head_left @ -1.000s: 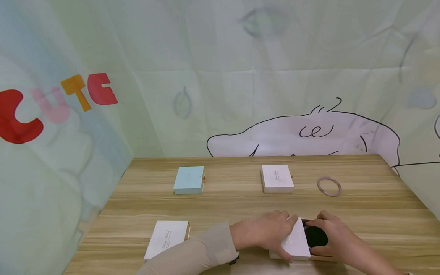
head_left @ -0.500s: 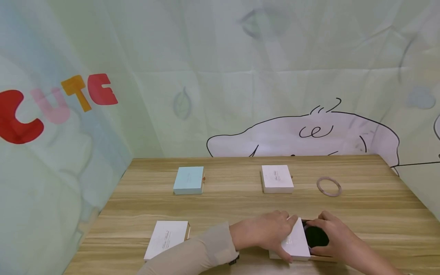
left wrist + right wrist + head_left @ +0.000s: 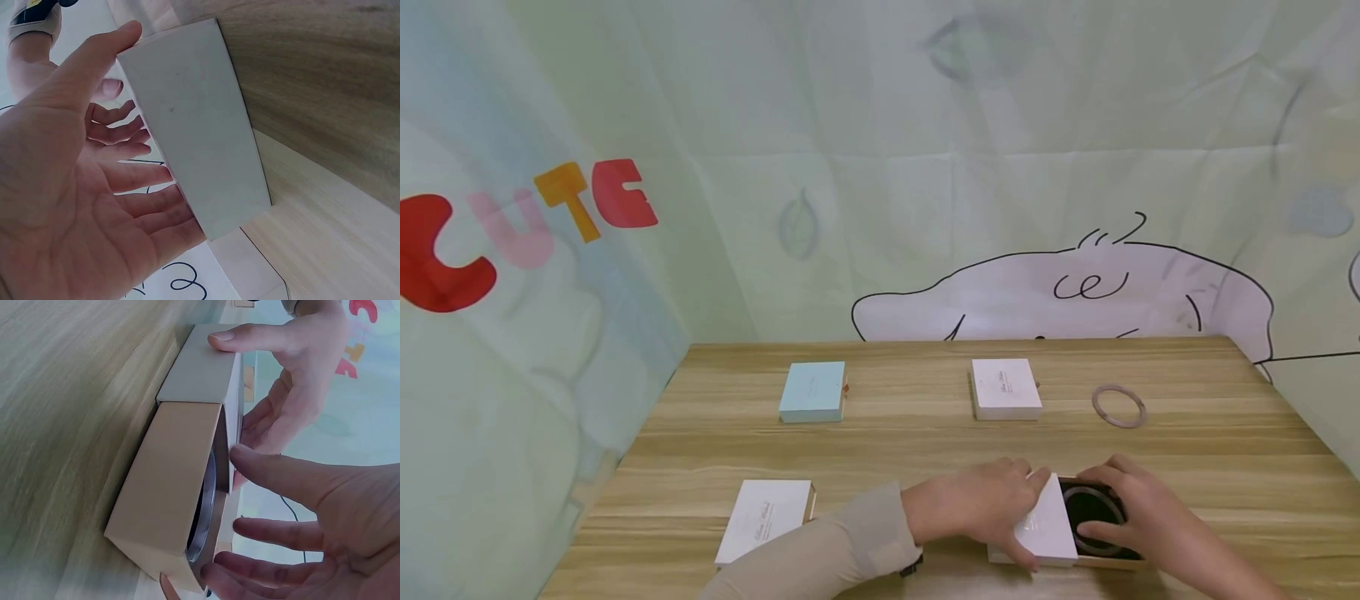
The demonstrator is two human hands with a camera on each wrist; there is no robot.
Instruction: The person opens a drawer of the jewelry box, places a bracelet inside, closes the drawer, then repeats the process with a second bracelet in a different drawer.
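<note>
Mostly, my head view is filled by the backdrop (image 3: 820,100), pale cloth with the letters (image 3: 447,254) CUTE and a line-drawn figure (image 3: 1000,287) cut off by the counter (image 3: 880,446), which is wood-grained. The left sleeve (image 3: 842,550) covers part of a near white box (image 3: 765,518); the right forearm (image 3: 1217,554) runs out of frame. The left grip (image 3: 981,504) holds a white cover (image 3: 1048,531), thumb and fingers on opposite sides. The right grip (image 3: 1138,508) is spread and empty above the jutting tray (image 3: 1105,564); I can't tell whether it touches it. Farther back lie a blue box (image 3: 813,391) and a far white box (image 3: 1006,388). Inside the tray sits a grey bangle (image 3: 201,536), partly hidden from above by that right grip; my right-wrist view catches its band edge-on, while the left-wrist view shows the cover's blank side. A loose bangle (image 3: 1097,405) lies right of the far white box.
</note>
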